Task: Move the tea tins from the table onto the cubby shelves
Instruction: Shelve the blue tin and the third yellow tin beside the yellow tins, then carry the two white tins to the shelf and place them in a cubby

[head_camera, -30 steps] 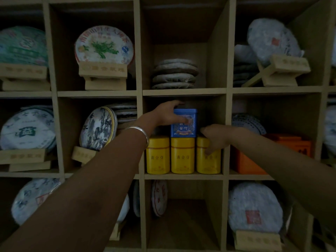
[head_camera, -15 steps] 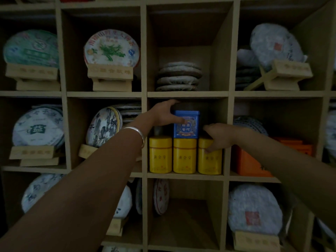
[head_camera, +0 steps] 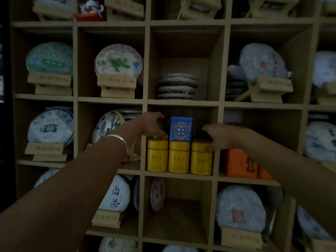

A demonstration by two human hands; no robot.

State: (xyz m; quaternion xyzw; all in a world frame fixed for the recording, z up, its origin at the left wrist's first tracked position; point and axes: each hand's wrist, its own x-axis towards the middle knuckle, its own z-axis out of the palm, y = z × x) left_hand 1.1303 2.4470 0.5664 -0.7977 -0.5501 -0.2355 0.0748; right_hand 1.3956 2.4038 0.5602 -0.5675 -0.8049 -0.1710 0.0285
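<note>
**Tins in the centre cubby, both hands beside them**

Wooden cubby shelves [head_camera: 183,102] fill the whole view, and the light is dim. Most cubbies are occupied by round tea cakes wrapped in paper, many of them propped on small wooden stands. One flat stack of cakes [head_camera: 177,86] is seen in the cubby above the centre one.

Three yellow tins are placed side by side in the centre cubby: the left tin [head_camera: 157,155], the middle tin [head_camera: 179,157] and the right tin [head_camera: 201,158]. They stand upright and appear to touch each other. A blue tin [head_camera: 181,129] is set upright on top of the middle tin.

The left hand [head_camera: 151,125] is held just to the left of the blue tin, above the left tin. Its fingers are spread and curved, and nothing is gripped; one fingertip is near the lower corner of the blue tin. A silver bracelet [head_camera: 121,142] is worn on this wrist.

The right hand [head_camera: 217,136] is loosely curled and open at the right side of the cubby. Its thumb is laid on the upper part of the right tin, but the tin is not enclosed. An orange box [head_camera: 240,163] is seen in the next cubby to the right.
</note>
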